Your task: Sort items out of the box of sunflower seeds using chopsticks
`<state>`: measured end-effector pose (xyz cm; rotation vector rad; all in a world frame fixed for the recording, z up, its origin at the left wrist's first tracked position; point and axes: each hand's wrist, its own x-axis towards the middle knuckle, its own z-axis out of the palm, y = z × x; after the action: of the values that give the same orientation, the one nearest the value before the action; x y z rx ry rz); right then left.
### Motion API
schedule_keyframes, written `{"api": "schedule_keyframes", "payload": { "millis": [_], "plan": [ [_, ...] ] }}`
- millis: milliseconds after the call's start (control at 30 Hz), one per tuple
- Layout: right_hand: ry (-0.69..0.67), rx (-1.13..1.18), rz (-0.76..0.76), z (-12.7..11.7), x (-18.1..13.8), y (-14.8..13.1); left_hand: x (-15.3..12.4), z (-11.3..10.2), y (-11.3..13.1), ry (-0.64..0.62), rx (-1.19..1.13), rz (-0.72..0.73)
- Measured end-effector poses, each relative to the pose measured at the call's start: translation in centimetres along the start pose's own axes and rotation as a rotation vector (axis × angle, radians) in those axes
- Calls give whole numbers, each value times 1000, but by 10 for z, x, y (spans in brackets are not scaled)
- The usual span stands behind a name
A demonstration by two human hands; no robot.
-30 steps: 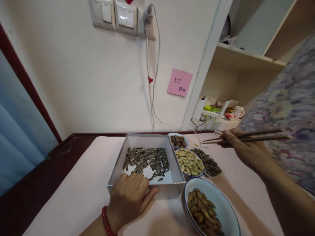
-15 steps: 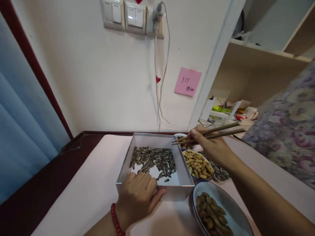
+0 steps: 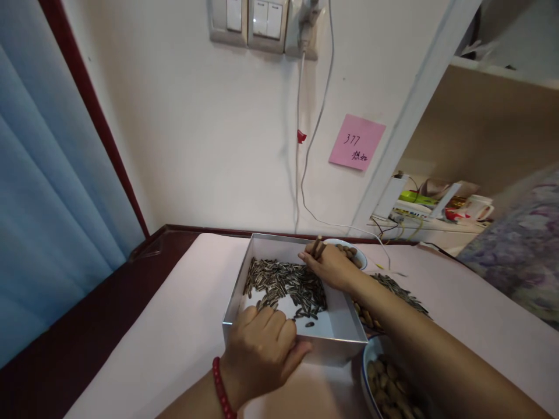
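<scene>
In the head view, my left hand (image 3: 262,349), a red bead bracelet at its wrist, is closed over the front wall of a silver-white open box (image 3: 343,349). Dark striped sunflower seeds (image 3: 283,282) lie spread across the box's floor. My right hand (image 3: 329,266) reaches over the right wall of the box, fingers closed around wooden chopsticks (image 3: 317,247). Only short pieces of the chopsticks show; their tips are hidden, so I cannot tell whether they pinch anything.
Right of the box, a small bowl of brown nuts (image 3: 349,253) stands behind peanuts (image 3: 367,317) partly covered by my forearm. More sunflower seeds (image 3: 399,294) lie farther right. A larger blue-rimmed bowl (image 3: 365,378) of almond-like nuts is in front. A white cable (image 3: 349,226) runs down the wall.
My right hand has moved left and turned over, from above the small bowls to the box, taking the chopsticks along. The view has shifted slightly; my left hand stays on the box.
</scene>
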<state>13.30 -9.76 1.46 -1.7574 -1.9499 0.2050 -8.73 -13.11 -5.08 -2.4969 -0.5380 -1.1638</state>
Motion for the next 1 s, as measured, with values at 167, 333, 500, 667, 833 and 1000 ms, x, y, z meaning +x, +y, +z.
{"api": "schedule_keyframes", "payload": {
  "millis": [167,333,500,667,833,1000],
  "plan": [
    [34,0,27,5,-1,4,1,1,-1,20,-3,4],
    [90,50,-4,-12,-12,-2,2,1,-1,24,-5,9],
    [205,115,1,-63,-47,-22,4,-2,-1,11,-2,20],
    [557,-41,70,-123,-94,-9,5,-2,-2,15,19,30],
    [552,-69,270,-138,-121,36,5,-2,-3,19,19,36],
    [569,83,244,-127,-114,30,4,-3,-2,26,17,32]
  ]
}}
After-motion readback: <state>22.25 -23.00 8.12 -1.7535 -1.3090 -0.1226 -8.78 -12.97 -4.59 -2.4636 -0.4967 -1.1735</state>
